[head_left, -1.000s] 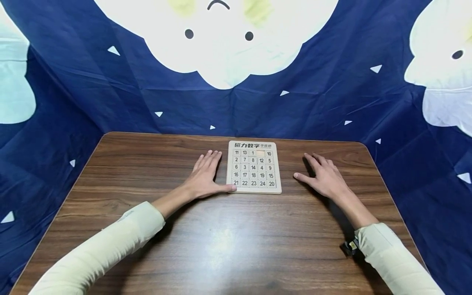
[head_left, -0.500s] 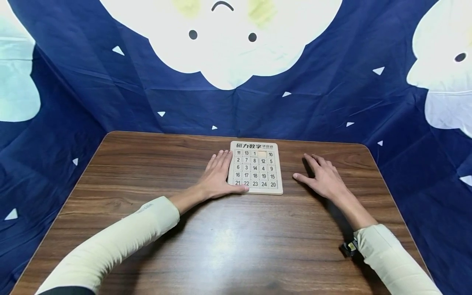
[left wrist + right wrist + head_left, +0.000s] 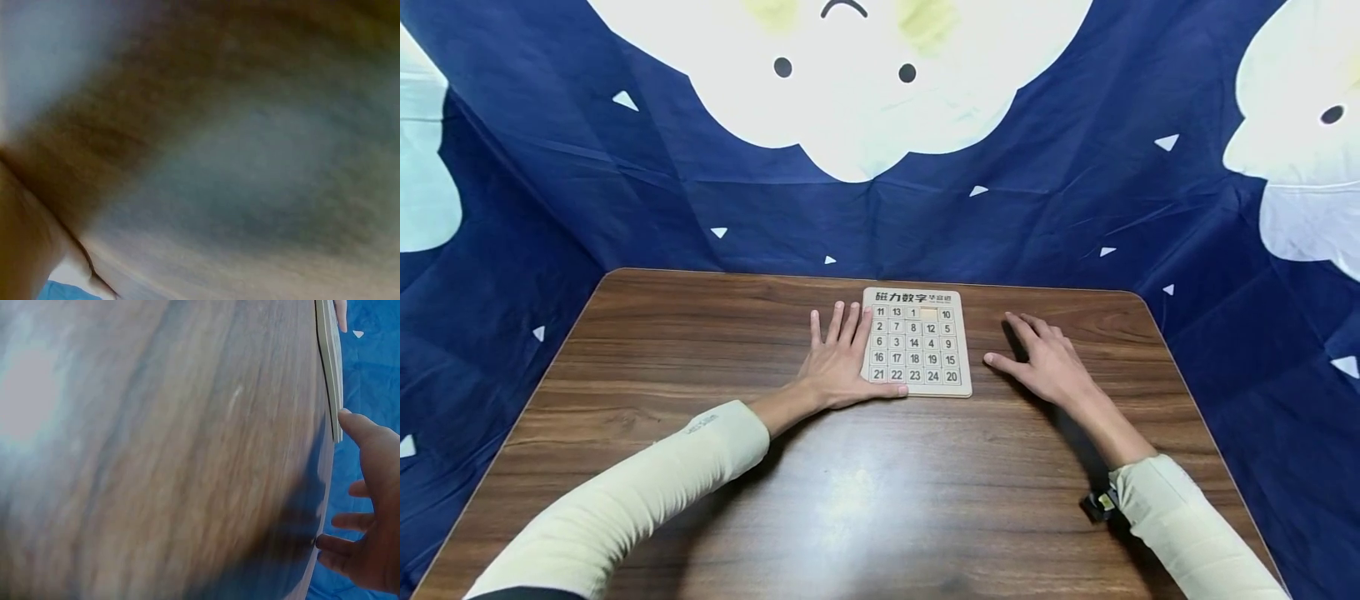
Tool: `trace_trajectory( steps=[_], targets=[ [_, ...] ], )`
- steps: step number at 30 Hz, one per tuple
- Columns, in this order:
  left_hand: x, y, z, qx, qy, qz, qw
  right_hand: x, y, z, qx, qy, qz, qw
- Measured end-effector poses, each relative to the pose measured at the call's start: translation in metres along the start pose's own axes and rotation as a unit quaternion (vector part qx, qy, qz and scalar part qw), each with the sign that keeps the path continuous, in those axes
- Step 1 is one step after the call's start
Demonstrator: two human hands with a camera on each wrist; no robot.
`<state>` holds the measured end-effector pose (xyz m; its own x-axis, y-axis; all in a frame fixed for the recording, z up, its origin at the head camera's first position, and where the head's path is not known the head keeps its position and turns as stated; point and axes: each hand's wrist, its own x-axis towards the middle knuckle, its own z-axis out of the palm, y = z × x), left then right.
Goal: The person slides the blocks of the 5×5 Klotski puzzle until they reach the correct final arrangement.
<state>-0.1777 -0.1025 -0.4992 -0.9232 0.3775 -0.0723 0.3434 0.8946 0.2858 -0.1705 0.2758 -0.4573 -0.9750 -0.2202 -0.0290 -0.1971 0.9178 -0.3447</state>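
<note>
The puzzle [image 3: 915,343] lies flat on the table [image 3: 940,492]. Its two nearest rows run 21–24, 20 and 16–19, 15, and look largely ordered; the three farther rows are jumbled, a gap [image 3: 929,314] in the topmost, so ordering appears incomplete. Left hand [image 3: 838,367]: fingers spread straight, grasping nothing, thumb and forefinger touching the near and left edges. Right hand [image 3: 1051,358]: fingers loosely extended, released, apart from the puzzle. Behind: cloth [image 3: 917,229].

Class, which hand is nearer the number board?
Left. The left hand is at the left edge of the number board; the right hand is apart, to its right.
</note>
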Motion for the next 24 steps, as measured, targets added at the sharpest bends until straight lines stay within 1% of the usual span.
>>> trace_trajectory(
  steps=[7,17,20,24],
  targets=[
    [-0.002,0.0,-0.001,-0.003,0.002,0.0,1.0,0.005,-0.009,0.003,0.008,-0.003,-0.003,1.0],
    [0.0,-0.001,0.0,0.001,-0.003,-0.008,1.0,0.014,-0.021,0.011,0.026,-0.021,-0.021,0.9992],
    [0.0,-0.001,0.0,0.002,-0.003,-0.008,1.0,0.015,-0.024,0.014,0.034,-0.025,-0.03,0.9986],
    [0.0,0.0,0.0,0.007,-0.005,-0.008,0.9999,0.015,-0.031,0.018,0.042,-0.027,-0.052,0.9974]
  ],
)
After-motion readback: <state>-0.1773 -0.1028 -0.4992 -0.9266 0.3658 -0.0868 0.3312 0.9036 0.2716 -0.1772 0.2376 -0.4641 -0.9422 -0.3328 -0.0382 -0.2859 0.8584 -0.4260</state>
